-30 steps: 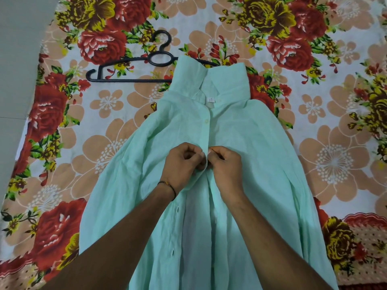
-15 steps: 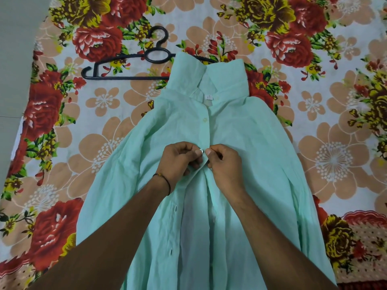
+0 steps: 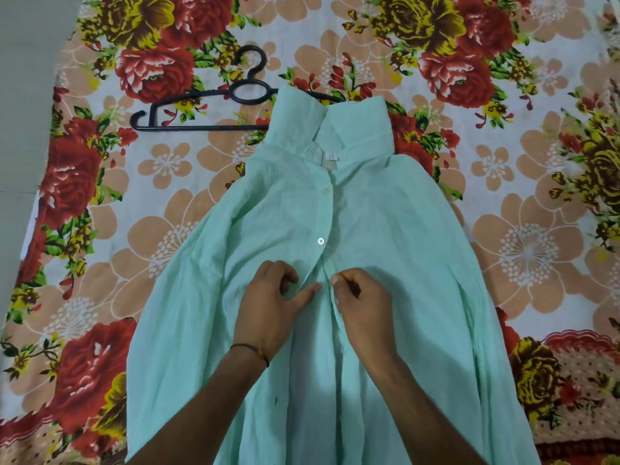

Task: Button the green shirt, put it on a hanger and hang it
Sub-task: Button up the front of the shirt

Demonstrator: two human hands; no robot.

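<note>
The pale green shirt (image 3: 385,229) lies flat on the floral bedsheet, collar pointing away from me. Two upper buttons sit fastened through the placket, the lower one a shiny button (image 3: 321,241). Below it the front is parted. My left hand (image 3: 271,307) rests on the left front panel with its fingers loosely curled on the cloth. My right hand (image 3: 362,307) pinches the edge of the right placket between thumb and fingers. A black plastic hanger (image 3: 208,109) lies on the sheet behind the shirt, its right end hidden under the collar.
The floral bedsheet (image 3: 536,213) covers the whole surface around the shirt. A grey floor strip (image 3: 23,95) runs along the left edge.
Both hands have slid down the placket toward me, uncovering a fastened button where they were working. The left hand's fingers have loosened.
</note>
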